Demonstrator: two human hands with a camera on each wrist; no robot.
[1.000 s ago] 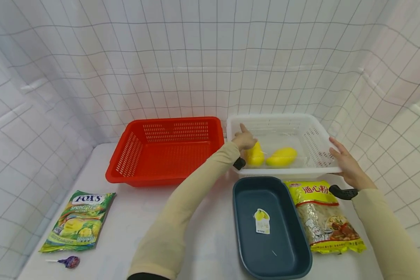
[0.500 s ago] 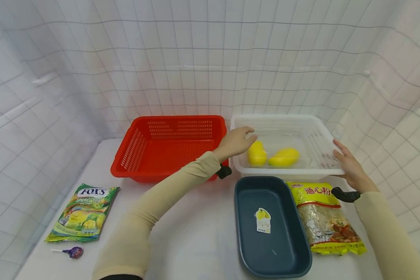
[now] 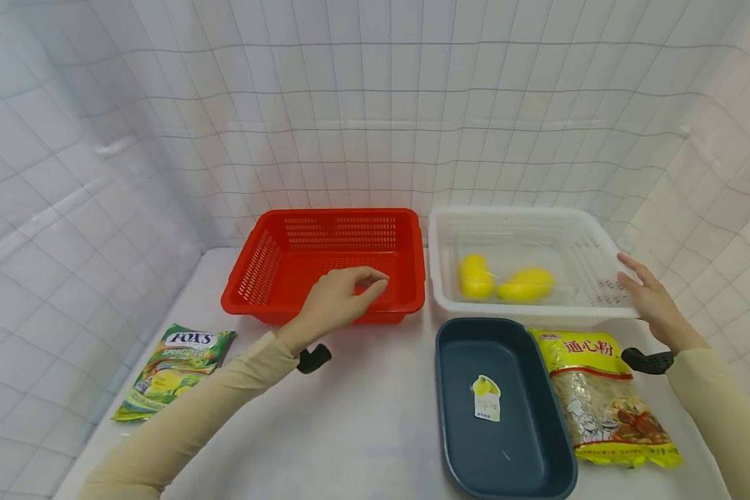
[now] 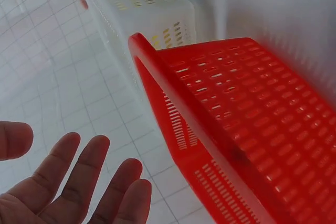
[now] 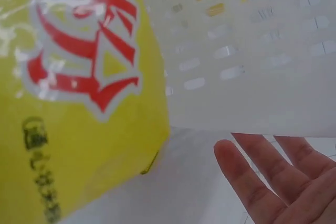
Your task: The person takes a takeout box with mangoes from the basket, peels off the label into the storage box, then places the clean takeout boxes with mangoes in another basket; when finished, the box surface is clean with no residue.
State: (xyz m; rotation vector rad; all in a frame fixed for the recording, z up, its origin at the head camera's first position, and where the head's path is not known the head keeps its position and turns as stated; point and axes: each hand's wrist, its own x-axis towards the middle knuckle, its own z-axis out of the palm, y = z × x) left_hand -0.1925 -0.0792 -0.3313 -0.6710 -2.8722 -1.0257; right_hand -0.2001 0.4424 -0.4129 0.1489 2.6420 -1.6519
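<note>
My left hand (image 3: 340, 302) is held over the front rim of the red basket (image 3: 250, 309), fingers loosely bent and nothing between them. In the left wrist view its spread fingers (image 4: 79, 182) are apart from the red wall. My right hand (image 3: 656, 305) is at the right end of the white basket (image 3: 537, 314), fingers reaching along its rim. From the right wrist, straight fingers (image 5: 252, 182) show beside the basket's lower edge, some tips hidden behind it. Two yellow mango-like fruits (image 3: 476, 278) lie in the white basket under a clear, shiny layer.
A dark blue tray (image 3: 453, 444) with a fruit sticker (image 3: 487, 399) stands in front of the white basket. Right of it lies a yellow pasta bag (image 3: 606, 399). A green Fox's candy bag (image 3: 181, 361) is partly behind my left sleeve. Grid-patterned curtains (image 3: 375, 104) enclose the table.
My left hand has moved left from the white basket to the red basket's front. The right hand stays at the white basket's end. My left arm now hides the lollipop.
</note>
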